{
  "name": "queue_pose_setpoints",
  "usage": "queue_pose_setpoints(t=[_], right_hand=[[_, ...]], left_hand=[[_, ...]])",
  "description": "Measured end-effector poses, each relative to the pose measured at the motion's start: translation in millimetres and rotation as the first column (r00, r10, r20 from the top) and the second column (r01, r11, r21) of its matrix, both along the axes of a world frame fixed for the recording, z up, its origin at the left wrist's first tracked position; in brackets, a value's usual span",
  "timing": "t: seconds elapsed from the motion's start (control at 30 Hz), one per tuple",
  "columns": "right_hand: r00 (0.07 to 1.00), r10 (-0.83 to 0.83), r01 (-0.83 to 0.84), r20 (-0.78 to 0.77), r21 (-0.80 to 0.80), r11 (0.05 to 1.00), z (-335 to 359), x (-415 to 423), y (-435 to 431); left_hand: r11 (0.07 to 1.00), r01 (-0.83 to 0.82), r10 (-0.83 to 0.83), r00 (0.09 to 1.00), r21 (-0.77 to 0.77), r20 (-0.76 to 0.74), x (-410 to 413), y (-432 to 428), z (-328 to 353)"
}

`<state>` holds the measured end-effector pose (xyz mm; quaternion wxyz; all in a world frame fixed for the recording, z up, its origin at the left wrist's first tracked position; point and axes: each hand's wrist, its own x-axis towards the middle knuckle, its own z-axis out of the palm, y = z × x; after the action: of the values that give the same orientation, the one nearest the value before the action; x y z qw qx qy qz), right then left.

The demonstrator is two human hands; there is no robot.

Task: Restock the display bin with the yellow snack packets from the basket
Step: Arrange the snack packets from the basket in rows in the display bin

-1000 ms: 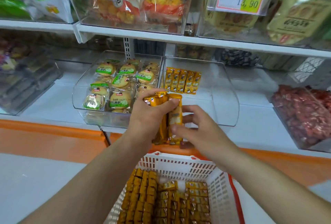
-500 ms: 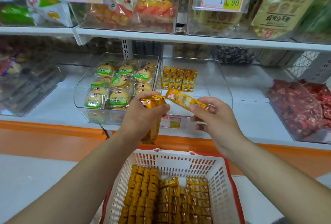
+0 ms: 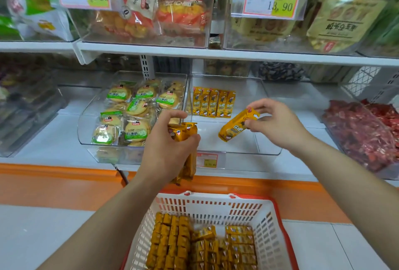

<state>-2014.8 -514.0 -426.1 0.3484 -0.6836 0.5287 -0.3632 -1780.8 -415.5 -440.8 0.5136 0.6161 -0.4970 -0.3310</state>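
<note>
One yellow packet [image 3: 235, 126] is held over the clear display bin [image 3: 241, 143] by the right hand [image 3: 278, 125], while a bundle of packets [image 3: 183, 133] is gripped in the left hand [image 3: 170, 149].
The single packet is pinched at its upper end between the right thumb and fingers [image 3: 262, 102] and is tilted, its lower end pointing down and left. Beyond those fingers, at the back left of the bin, a row of five packets [image 3: 213, 102] is laid side by side. The left fingers [image 3: 172, 116] are curled round the bundle, which is held upright, just left of the tilted packet and apart from it. Below both hands, a white basket [image 3: 216, 207] filled with more packets is seen. Left of the left fingers, a second bin [image 3: 86, 131] is filled with round cakes [image 3: 133, 108].
</note>
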Motion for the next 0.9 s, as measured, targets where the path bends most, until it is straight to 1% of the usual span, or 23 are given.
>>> queue_pose_setpoints(t=[0.07,0.13,0.2,0.3,0.43,0.53,0.57,0.63,0.77,0.9], right_hand=[[0.973,0.055,-0.060,-0.222,-0.019,0.998,1,-6,-27],[0.922,0.037,-0.077,-0.386,-0.089,0.993,-1,-8,-56],[0.886,0.004,-0.074,-0.463,-0.133,0.988,-5,-9,-86],[0.809,-0.008,-0.097,-0.587,-0.147,0.984,-16,-8,-129],[0.740,-0.030,-0.128,-0.672,-0.185,0.974,-23,-1,-175],[0.606,-0.054,-0.173,-0.794,-0.198,0.965,-20,3,-200],[0.574,-0.059,-0.186,-0.817,-0.200,0.962,-21,4,-205],[0.547,-0.053,-0.189,-0.836,-0.184,0.965,-26,6,-212],[0.498,-0.059,-0.209,-0.865,-0.186,0.960,-35,10,-220],[0.493,-0.065,-0.206,-0.867,-0.189,0.960,-39,10,-225]], left_hand=[[1.000,0.005,-0.005,1.000,-0.001,0.004,1,-6,0],[1.000,0.014,-0.014,1.000,0.015,-0.011,3,-13,-2],[0.999,0.023,-0.021,0.999,0.039,-0.050,3,-20,-6],[0.999,0.019,-0.014,0.995,0.051,-0.101,3,-30,-11],[0.999,0.027,-0.021,0.990,0.042,-0.137,-1,-40,-19],[0.997,0.052,-0.044,0.990,0.054,-0.133,-4,-43,-23],[0.997,0.055,-0.047,0.991,0.056,-0.123,-4,-43,-25],[0.997,0.055,-0.050,0.994,0.051,-0.100,-5,-43,-27],[0.996,0.087,-0.085,0.991,0.016,-0.107,-5,-38,-26],[0.993,0.116,-0.113,0.987,0.014,-0.113,-6,-34,-26]])
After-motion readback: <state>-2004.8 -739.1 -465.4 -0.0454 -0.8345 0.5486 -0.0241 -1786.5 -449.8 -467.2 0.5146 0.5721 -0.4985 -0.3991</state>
